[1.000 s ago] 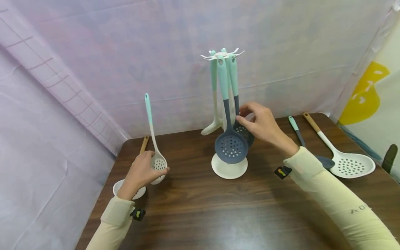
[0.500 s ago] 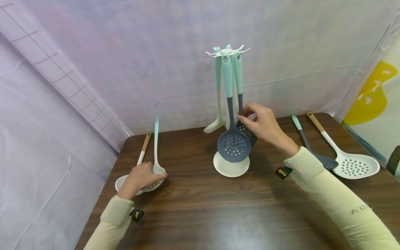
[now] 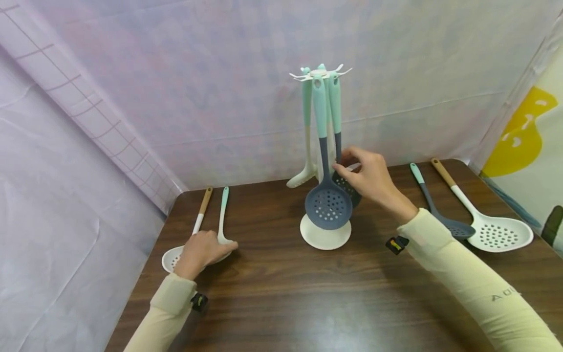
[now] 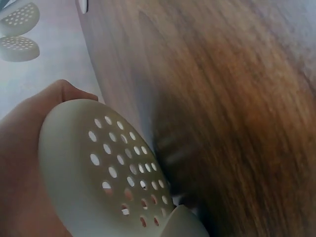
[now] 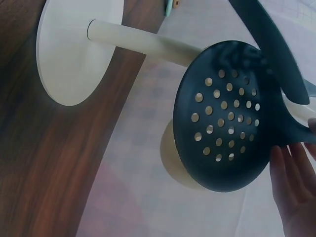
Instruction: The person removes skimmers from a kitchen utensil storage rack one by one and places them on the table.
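At the left of the head view my left hand [image 3: 202,252] grips the bowl of a white skimmer [image 3: 222,225] with a mint handle, low over the table. Its perforated bowl [image 4: 74,148] fills the near part of the left wrist view. My right hand [image 3: 367,178] pinches the lower shaft of a dark blue skimmer [image 3: 347,189] hanging by its mint handle from a white utensil rack [image 3: 325,239]. In the right wrist view that perforated skimmer [image 5: 197,168] is beside my fingers. Another dark blue skimmer [image 3: 329,210] hangs in front, partly covering it.
White utensils [image 3: 303,176] hang behind on the rack. A white skimmer with a wooden handle [image 3: 204,200] lies beside my left hand, partly hidden. On the right lie a dark blue utensil [image 3: 433,205] and a larger white perforated one [image 3: 501,233]. A curtain backs the brown table [image 3: 281,293].
My left hand has lowered the white skimmer; its handle has tipped from near upright down toward the table. The right hand keeps its hold at the rack. The view shifted slightly.
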Available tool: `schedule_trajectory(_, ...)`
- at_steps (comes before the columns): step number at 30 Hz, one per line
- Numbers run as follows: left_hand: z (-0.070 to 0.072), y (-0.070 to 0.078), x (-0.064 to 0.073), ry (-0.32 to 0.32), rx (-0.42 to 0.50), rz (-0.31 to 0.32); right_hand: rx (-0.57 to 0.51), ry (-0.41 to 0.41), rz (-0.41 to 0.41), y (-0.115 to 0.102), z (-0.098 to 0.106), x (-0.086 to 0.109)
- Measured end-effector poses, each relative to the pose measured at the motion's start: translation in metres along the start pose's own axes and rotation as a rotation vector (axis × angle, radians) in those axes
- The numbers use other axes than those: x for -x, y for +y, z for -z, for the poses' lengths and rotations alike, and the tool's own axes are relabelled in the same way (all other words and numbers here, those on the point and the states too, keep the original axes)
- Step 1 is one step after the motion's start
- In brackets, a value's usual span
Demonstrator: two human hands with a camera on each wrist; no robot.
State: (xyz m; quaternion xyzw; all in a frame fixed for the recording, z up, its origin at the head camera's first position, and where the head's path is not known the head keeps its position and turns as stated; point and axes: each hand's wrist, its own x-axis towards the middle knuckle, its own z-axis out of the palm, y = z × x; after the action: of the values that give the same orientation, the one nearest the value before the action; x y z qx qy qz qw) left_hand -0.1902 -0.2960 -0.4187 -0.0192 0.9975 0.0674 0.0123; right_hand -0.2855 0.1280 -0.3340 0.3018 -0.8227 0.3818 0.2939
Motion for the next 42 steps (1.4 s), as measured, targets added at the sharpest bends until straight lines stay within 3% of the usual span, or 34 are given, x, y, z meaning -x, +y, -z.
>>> schedule_trajectory(7,0.0,0.002,0.002,0.029,-0.023,-0.005,0.0,0.052,0.031,0.001,-0.001,0.002)
schedule_trajectory(18,0.005,0.004,0.005,-0.081,-0.056,-0.025,0.05,0.095,0.101,0.005,-0.002,0.005)
schedule_trajectory(30,0.008,0.005,0.005,-0.101,-0.029,-0.005,0.056,0.144,0.107,0.004,0.003,0.003)
schedule_trajectory(35,0.01,0.007,0.004,-0.103,-0.021,-0.008,0.043,0.205,0.111,0.004,0.006,0.001)
schedule_trajectory(42,0.01,0.009,0.001,-0.07,-0.038,-0.019,0.036,0.356,0.126,0.004,0.02,-0.004)
